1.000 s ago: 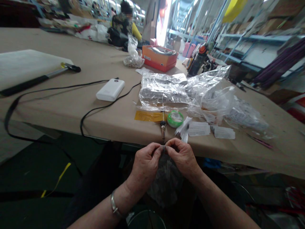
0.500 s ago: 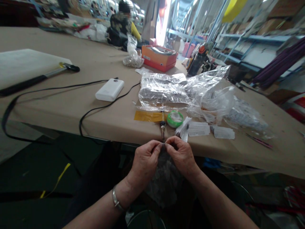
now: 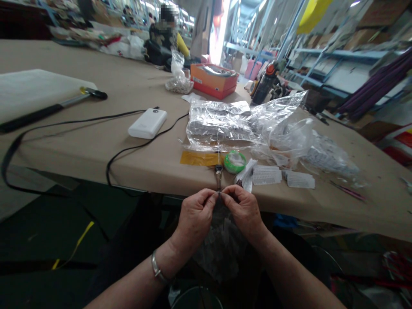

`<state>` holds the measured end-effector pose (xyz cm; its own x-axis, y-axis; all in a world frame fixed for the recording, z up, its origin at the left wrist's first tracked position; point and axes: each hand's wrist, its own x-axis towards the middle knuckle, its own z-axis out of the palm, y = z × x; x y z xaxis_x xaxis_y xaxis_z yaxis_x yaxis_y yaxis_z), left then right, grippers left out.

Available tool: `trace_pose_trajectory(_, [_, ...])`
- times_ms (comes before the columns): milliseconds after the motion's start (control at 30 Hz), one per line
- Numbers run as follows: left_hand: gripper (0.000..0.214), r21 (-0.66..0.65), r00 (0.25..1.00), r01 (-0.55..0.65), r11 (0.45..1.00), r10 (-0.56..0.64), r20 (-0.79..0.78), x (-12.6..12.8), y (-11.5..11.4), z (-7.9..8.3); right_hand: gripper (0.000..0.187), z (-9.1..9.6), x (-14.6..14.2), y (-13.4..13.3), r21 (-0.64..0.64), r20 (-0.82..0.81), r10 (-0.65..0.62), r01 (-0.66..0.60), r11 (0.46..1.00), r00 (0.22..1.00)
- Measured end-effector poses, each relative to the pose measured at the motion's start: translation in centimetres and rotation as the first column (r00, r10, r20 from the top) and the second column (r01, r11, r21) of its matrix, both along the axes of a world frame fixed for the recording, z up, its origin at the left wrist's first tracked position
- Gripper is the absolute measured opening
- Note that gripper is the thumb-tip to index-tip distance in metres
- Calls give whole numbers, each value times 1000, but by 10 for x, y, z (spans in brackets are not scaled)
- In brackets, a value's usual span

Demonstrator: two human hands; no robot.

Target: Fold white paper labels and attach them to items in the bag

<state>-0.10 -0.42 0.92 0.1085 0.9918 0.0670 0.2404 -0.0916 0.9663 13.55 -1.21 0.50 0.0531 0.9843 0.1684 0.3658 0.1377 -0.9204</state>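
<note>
My left hand and my right hand meet fingertip to fingertip just below the table's front edge. Both are closed in a pinch on one small grey piece between them, too small to name. A crumpled clear plastic bag hangs under my hands in my lap. Right above my fingers, a soldering iron lies on the brown table with its tip pointing at me. A green solder spool sits beside the iron.
Clear plastic bags, white part strips, a yellow sheet, a white power bank with black cable, a hammer and an orange box lie on the table. Another person sits at the far end.
My hands stay pinched together at the table edge, shifting slightly up and left. The view has tilted a little.
</note>
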Motion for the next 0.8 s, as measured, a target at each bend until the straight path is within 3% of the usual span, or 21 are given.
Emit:
trace_pose_trajectory(133, [17,-42,999,50,998,-49,15,-4,-10,-1,25,4,13,-19,17,74,60,-61,998,995])
trace_pose_trajectory(233, [17,-106,999,54,993,-54,4,-9,-13,-12,9,12,33,-31,155,306,6,-56,986,952])
trace_pose_trajectory(300, [21,-127,1000,17,992,-18,-7,-13,-12,-21,7,17,48,-30,303,481,-105,-53,952,870])
trace_pose_trajectory(367, [28,-119,1000,-8,993,6,-23,-15,-11,-30,17,17,60,-24,389,627,-210,-68,919,750])
trace_pose_trajectory(433, [29,-114,1000,-8,993,5,-28,-16,-12,-36,30,12,69,-16,396,730,-252,-92,914,635])
trace_pose_trajectory(500, [22,-133,1000,10,991,-13,-21,-14,-15,-37,30,4,73,-10,400,771,-262,-120,909,580])
trace_pose_trajectory(667, [13,-280,986,146,949,-114,125,9,-25,-27,20,-3,76,-12,527,663,-312,-127,840,680])
trace_pose_trajectory(733, [16,-426,950,212,880,-83,300,23,-27,-17,20,1,75,-21,556,619,-297,-139,819,727])
trace_pose_trajectory(800, [19,-546,845,336,768,10,534,37,-28,-7,20,7,72,-34,566,602,-244,-190,803,761])
